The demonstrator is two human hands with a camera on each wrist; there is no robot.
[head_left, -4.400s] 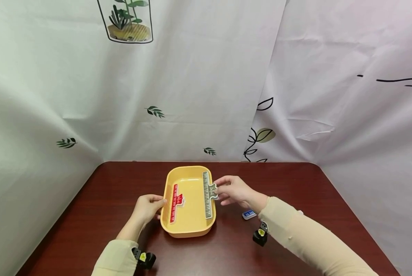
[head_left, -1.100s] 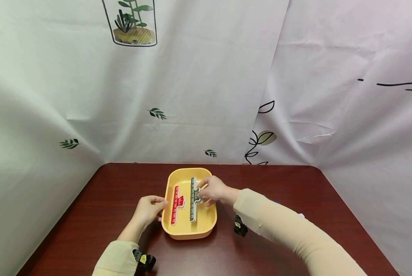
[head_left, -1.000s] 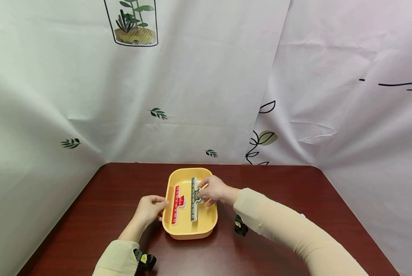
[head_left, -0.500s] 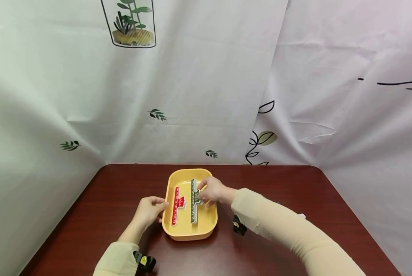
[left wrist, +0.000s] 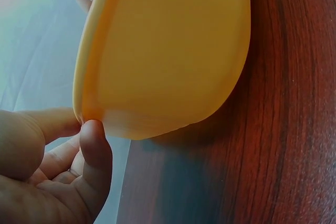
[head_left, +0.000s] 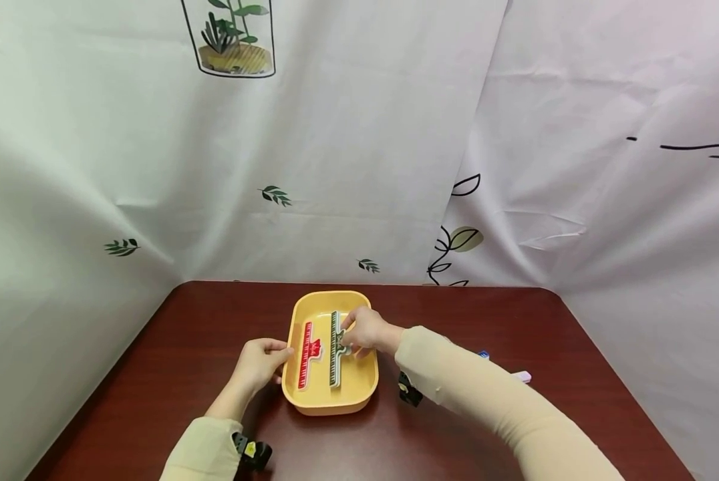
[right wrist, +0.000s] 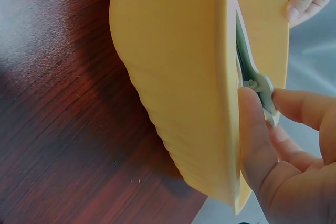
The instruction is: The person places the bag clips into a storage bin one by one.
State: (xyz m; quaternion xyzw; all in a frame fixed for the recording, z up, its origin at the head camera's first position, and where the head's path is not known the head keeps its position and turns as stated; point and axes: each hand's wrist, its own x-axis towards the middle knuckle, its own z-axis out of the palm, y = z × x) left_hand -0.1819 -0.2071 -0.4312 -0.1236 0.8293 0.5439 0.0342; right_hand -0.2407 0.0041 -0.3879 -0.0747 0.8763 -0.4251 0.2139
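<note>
My left hand [head_left: 256, 367] pinches the left rim of a yellow tray [head_left: 353, 387] between thumb and forefinger, as the left wrist view shows close up. Inside the tray lies a red clip [head_left: 305, 361] with a piano-key pattern along its bar. To its right is a dark green clip [head_left: 335, 364] of the same kind, roughly parallel to it. My right hand [head_left: 368, 329] reaches over the tray's right rim and pinches the green clip's handle [right wrist: 264, 92]. Whether that clip touches the tray floor is hard to tell.
The tray is on a dark red-brown table [head_left: 215, 321]. Partly behind my right forearm are a small blue thing [head_left: 484, 354] and a pale lilac thing [head_left: 522, 377]. A white printed cloth [head_left: 347, 167] hangs at the table's back and sides.
From the tray's right rim my right hand has brought the green clip leftward to the tray's middle, beside the red clip. In the last second it shifts only slightly; my left hand stays put.
</note>
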